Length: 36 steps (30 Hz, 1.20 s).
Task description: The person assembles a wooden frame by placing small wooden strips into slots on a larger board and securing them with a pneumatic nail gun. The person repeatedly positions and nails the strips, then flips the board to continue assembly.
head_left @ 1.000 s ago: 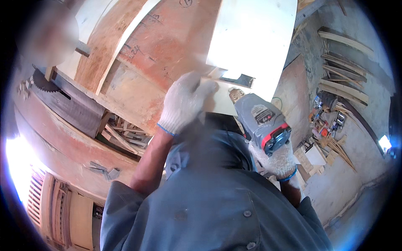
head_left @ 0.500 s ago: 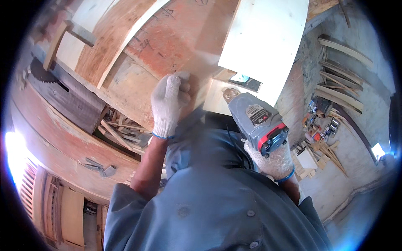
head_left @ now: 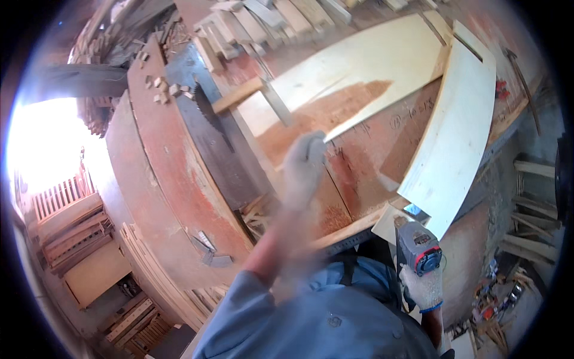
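Note:
My right hand [head_left: 422, 286], in a whitish glove, is wrapped round a grey power tool [head_left: 417, 242] with a red band and a black end cap. The tool's kind is not plain. Its metal nose is at the near end of a long, curved pale wooden panel [head_left: 457, 134], beside a rectangular opening there. My left hand [head_left: 306, 161], gloved too, is raised over the bench near the tip of another pale panel [head_left: 365, 60] with a brown-stained patch. Motion smears its fingers, and nothing can be made out in them.
A dark toothed saw blade [head_left: 230, 152] lies along the reddish bench [head_left: 173, 161] to the left. Small wood blocks [head_left: 161, 90] and a metal square [head_left: 209, 251] rest on it. Wood strips [head_left: 257, 21] are stacked at the back. Tools and offcuts [head_left: 499, 299] litter the floor at right.
The view has swung left and takes in more of the bench. My left hand has moved away from my body, over the stained panel. My right hand still holds the tool at the panel's end.

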Each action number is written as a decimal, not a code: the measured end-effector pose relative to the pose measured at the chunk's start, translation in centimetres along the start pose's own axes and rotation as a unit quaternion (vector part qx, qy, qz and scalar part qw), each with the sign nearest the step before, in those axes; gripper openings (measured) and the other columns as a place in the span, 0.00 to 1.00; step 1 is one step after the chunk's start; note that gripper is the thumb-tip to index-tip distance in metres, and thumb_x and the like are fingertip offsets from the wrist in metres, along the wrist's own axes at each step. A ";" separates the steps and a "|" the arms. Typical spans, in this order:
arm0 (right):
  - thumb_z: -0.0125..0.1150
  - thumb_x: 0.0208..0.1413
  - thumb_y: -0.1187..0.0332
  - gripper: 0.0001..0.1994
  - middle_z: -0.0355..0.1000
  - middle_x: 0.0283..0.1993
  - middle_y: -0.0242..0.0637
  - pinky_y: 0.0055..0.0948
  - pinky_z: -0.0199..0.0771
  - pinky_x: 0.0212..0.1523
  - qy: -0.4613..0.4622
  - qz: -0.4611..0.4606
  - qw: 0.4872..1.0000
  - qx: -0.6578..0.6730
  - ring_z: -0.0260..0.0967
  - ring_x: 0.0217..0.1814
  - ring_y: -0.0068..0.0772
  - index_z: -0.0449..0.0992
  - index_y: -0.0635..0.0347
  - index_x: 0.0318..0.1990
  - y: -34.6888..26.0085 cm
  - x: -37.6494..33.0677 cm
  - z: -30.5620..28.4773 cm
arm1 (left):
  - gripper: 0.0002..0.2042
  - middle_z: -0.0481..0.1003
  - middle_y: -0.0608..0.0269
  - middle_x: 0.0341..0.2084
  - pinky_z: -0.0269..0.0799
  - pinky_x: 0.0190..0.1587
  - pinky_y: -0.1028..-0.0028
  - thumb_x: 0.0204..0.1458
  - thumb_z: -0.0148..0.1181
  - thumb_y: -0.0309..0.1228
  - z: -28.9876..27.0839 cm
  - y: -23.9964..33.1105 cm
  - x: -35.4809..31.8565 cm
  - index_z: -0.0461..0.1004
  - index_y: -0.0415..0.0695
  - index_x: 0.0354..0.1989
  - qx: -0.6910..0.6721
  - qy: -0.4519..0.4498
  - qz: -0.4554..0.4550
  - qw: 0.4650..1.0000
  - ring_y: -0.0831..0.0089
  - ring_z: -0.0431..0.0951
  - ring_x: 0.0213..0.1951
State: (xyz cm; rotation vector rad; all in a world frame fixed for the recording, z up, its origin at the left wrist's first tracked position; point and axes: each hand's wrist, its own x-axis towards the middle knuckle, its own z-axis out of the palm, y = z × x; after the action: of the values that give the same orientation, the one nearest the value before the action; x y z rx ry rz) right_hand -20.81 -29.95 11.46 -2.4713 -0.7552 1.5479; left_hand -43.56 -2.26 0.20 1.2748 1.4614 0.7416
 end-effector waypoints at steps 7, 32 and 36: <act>0.75 0.51 0.63 0.20 0.81 0.43 0.50 0.45 0.80 0.45 0.021 0.014 0.999 0.046 0.81 0.46 0.53 0.80 0.66 0.47 2.0 1.1 0.7 | 0.18 0.82 0.44 0.44 0.77 0.52 0.60 0.64 0.57 0.40 -5.4 -1.6 15.3 0.81 0.39 0.50 0.246 0.207 0.159 0.933 0.52 0.83 0.46; 0.70 0.51 0.71 0.09 0.79 0.30 0.35 0.33 0.76 0.32 0.005 -0.061 0.992 0.114 0.77 0.30 0.27 0.81 0.64 0.39 -0.5 0.4 -1.7 | 0.18 0.81 0.55 0.38 0.76 0.49 0.65 0.64 0.57 0.39 -9.1 0.3 7.6 0.80 0.34 0.48 0.012 0.184 0.099 0.978 0.65 0.82 0.42; 0.69 0.53 0.73 0.09 0.79 0.31 0.33 0.31 0.77 0.34 0.074 -0.105 0.988 0.090 0.77 0.31 0.24 0.81 0.63 0.42 3.3 0.8 -0.8 | 0.19 0.81 0.54 0.42 0.79 0.50 0.67 0.65 0.57 0.37 -7.0 0.1 3.2 0.78 0.32 0.53 -0.167 0.067 0.013 0.984 0.66 0.83 0.44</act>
State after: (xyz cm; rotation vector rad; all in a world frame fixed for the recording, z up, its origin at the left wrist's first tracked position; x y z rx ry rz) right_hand -18.72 -32.33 9.97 -2.2650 -0.7847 1.2839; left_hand -49.84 1.99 1.42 1.0038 1.3572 1.0594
